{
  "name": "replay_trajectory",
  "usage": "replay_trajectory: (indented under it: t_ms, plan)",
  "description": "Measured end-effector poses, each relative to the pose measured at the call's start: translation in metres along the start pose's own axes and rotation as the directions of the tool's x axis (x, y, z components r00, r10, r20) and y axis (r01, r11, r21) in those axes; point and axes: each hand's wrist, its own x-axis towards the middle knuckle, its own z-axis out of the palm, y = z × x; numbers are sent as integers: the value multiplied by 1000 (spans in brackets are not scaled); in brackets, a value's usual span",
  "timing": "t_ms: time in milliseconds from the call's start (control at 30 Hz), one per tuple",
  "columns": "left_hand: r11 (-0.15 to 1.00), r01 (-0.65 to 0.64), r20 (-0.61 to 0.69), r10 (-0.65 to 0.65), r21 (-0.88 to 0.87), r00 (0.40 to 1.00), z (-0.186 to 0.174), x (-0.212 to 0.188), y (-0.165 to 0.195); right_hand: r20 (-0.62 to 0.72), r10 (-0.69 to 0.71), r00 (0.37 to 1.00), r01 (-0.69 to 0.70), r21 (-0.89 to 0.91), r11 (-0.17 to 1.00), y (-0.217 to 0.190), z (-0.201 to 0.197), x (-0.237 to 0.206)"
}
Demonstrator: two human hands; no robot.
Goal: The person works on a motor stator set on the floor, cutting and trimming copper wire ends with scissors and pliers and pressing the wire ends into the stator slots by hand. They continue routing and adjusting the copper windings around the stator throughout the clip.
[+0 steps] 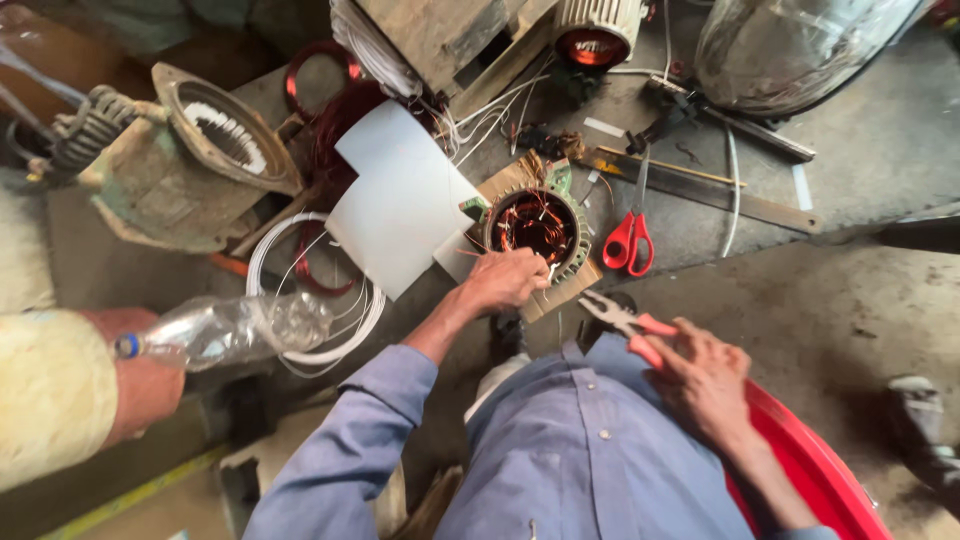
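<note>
A small round motor stator (539, 229) with copper windings inside stands on a piece of cardboard on the floor. My left hand (505, 280) rests on its near rim, fingers pinched on a thin white strip or wire at the edge. My right hand (700, 375) holds red-handled pliers (625, 322), jaws pointing left toward the stator but apart from it. Both arms wear blue sleeves.
Red-handled scissors (630, 240) and a metal ruler (700, 188) lie right of the stator. White insulation sheets (400, 200), white wire coils (315, 300), a large old motor housing (185, 160) and a clear plastic bottle (225, 330) lie left. A red tub (820, 470) is by my right arm.
</note>
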Motion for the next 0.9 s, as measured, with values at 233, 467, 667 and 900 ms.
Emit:
replay_trajectory:
  t_ms: [233, 467, 667, 900]
  plan:
    - [1000, -7, -93, 5, -14, 996, 14, -2, 5, -35, 67, 997, -66, 18, 998, -73, 17, -7]
    - [999, -49, -154, 51, 15, 987, 30, 0, 6, 82, 338, 937, -345, 354, 869, -114, 41, -28]
    - [998, -54, -133, 56, 16, 990, 27, 3, 8, 94, 347, 933, -321, 654, 685, -136, 57, -26]
    - [996, -80, -108, 84, 36, 991, 19, 0, 8, -100, 385, 917, -264, 571, 777, -148, 60, -26]
